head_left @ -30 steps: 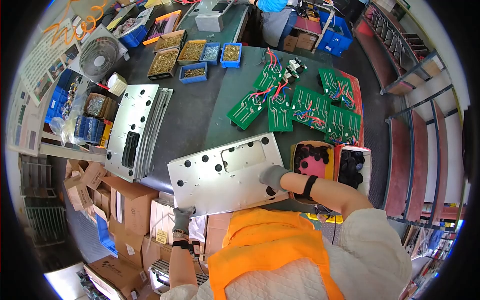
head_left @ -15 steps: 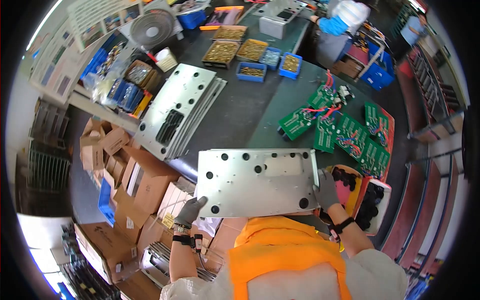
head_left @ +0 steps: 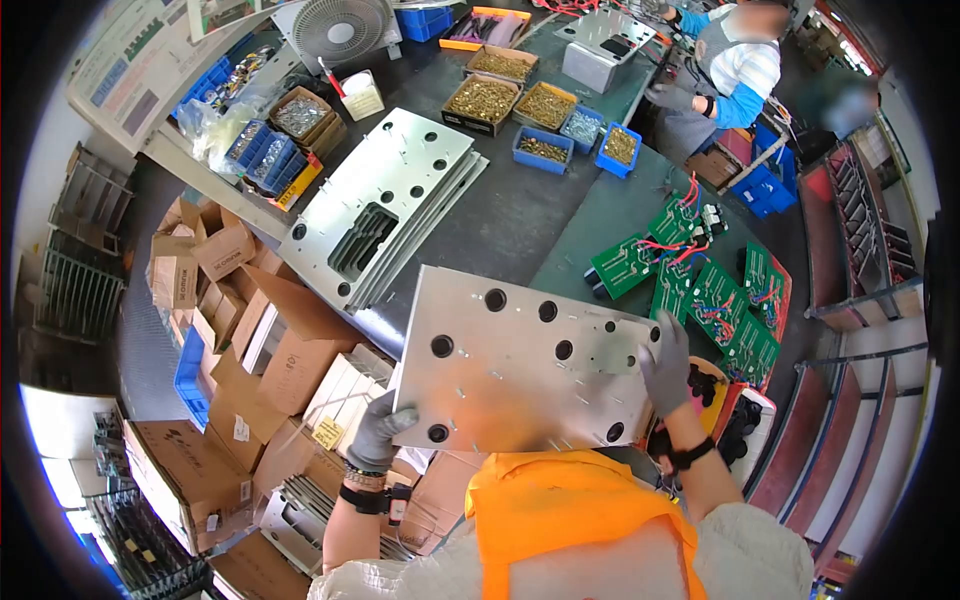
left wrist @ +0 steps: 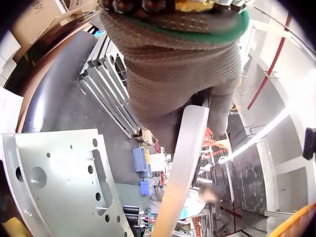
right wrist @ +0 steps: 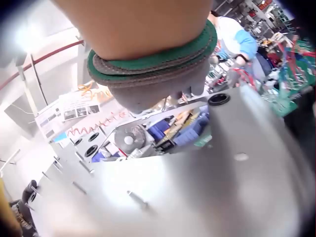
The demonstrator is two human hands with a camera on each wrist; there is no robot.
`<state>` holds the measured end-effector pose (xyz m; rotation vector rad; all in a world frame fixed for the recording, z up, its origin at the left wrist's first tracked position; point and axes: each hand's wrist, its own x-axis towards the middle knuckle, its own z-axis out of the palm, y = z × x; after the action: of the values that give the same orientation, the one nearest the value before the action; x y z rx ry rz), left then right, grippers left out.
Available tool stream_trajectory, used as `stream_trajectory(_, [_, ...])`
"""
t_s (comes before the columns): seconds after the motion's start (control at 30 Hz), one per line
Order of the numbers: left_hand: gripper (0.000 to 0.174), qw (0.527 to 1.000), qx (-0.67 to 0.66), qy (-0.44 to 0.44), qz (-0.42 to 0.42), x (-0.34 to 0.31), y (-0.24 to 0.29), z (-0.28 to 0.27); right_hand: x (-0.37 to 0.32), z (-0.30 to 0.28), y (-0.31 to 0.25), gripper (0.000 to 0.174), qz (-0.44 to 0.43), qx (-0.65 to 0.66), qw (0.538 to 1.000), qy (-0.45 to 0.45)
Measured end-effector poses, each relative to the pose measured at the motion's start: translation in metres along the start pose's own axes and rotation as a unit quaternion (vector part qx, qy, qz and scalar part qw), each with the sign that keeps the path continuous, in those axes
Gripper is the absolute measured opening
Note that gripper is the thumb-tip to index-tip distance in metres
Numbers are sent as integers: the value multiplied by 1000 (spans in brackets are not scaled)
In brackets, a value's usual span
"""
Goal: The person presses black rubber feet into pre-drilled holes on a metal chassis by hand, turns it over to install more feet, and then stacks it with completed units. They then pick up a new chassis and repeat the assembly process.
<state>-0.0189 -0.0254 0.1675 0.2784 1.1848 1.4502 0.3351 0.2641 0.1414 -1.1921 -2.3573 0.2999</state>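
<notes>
Both gloved hands hold up a silver sheet-metal panel (head_left: 520, 360) with black-ringed holes and small studs, tilted toward the body. At its lower left corner the left hand (head_left: 378, 430) grips the edge, thumb on the near face. The right hand (head_left: 668, 368) grips the right edge near the upper corner. The left wrist view has the left hand (left wrist: 177, 74) clasping the panel edge-on, while a second metal panel (left wrist: 69, 177) lies on the table below. From the right wrist, the right hand (right wrist: 148, 94) appears beside the panel's cutout, its fingertips mostly hidden.
A stack of similar panels (head_left: 400, 190) lies to the left. Green circuit boards (head_left: 715, 290) with red and blue wires cover the table's right. Bins of small hardware (head_left: 545, 105) stand at the back. Cardboard boxes (head_left: 290, 350) crowd the left side. Another person (head_left: 735, 70) works opposite.
The panel has gone from lying flat to being raised and tilted toward the body. The right hand has shifted from the panel's top face to its right edge. The head view has turned left.
</notes>
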Motion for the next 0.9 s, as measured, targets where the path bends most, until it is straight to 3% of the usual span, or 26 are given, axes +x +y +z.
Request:
stream_trajectory(0.03, [64,1000,8,-12,-3,1,8,-2,19,2,-6,60,6,-6,1000,-1])
stream_trajectory(0.1, [71,999,17,-26,9,7,20,-6,57,3,-12,45,-60,107,986,-114])
stream_trajectory(0.13, [79,1000,19,-18,2,11,21,-14,73,-1,-20,45,-59,103,987,-111])
stream_trajectory(0.2, [87,999,-36,-17,38,27,22,-22,98,-11,-41,37,86,95,943,-306])
stream_trajectory(0.3, [114,969,-179,-36,166,39,39,-18,107,-5,-40,38,16,153,957,-247])
stream_trajectory(0.37, [101,937,-272,-54,212,49,28,-27,118,-11,-54,36,56,160,952,-254])
stream_trajectory(0.43, [63,958,-146,-88,228,84,-36,-64,126,-2,-57,38,67,200,953,-219])
stream_trajectory(0.5, [46,991,-116,-46,46,78,-60,-18,124,19,-64,37,92,249,947,-179])
stream_trajectory(0.53, [64,992,-68,-100,36,79,-95,-13,123,30,-66,37,133,293,937,-134])
stream_trajectory(0.57, [94,946,-230,-230,-11,78,-114,-5,126,41,-68,37,126,294,937,-140])
stream_trajectory(0.6, [106,970,-169,-167,56,72,-104,22,128,53,-71,36,233,415,862,-176])
stream_trajectory(0.63, [118,982,-104,-102,120,63,-89,45,129,61,-77,36,335,521,758,-205])
stream_trajectory(0.67, [118,982,-105,-100,122,61,-83,49,130,72,-98,36,354,546,738,-179])
stream_trajectory(0.73, [123,933,-317,-90,141,63,-76,54,136,92,-117,43,373,566,715,-169])
stream_trajectory(0.83, [131,945,-246,18,217,69,-21,49,133,130,-142,46,387,628,661,-135])
stream_trajectory(0.87, [114,894,-348,-38,279,84,-30,34,132,136,-153,46,398,636,646,-135])
stream_trajectory(0.9, [114,894,-346,-39,280,89,-31,30,132,140,-170,46,420,642,631,-119])
